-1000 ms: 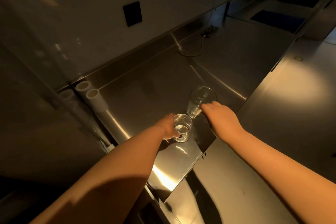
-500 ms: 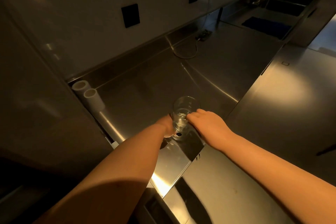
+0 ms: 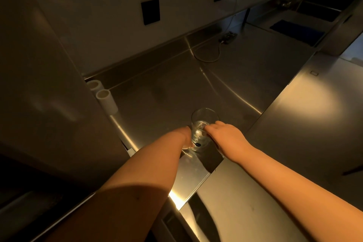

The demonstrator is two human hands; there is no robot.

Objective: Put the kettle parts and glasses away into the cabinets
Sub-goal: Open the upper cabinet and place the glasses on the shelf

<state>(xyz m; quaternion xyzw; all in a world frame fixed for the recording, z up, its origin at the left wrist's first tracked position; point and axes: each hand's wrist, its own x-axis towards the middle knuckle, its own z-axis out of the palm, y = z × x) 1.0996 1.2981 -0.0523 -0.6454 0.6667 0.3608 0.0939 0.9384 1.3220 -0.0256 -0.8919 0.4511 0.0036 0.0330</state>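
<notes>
Both hands grip stacked glasses (image 3: 200,133) on the steel counter (image 3: 245,84), left hand (image 3: 185,137) at nine o'clock, right hand (image 3: 225,135) at three; nothing looks stowed yet, cabinets unseen.

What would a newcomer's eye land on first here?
Two clear glasses nested together near the steel counter's front edge, gripped by the left hand and right hand. Next, two white tubes at the counter's left end beside a tall steel panel.
</notes>
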